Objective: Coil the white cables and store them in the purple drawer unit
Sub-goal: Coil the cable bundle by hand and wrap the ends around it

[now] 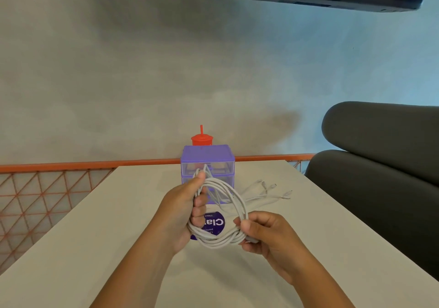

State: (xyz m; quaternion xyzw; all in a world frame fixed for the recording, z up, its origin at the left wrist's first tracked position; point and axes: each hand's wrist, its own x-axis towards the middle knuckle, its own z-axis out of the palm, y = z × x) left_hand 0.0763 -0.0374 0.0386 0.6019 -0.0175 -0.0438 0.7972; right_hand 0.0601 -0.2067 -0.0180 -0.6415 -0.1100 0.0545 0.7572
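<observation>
Left hand (187,212) is gripping the left side of the cable coil (221,242), fingers curling through the loops; right hand (266,234) is pinching its right side. The coil is hanging above the table (114,217), just in front of the drawer unit (207,158), which is standing at the far edge. Loose cable ends (273,185) are lying on the table right of the unit; a red cup (202,139) is standing behind it

white cables (223,212) | purple drawer unit (207,152) | red cup (202,139) | orange lattice fence (47,189)
</observation>
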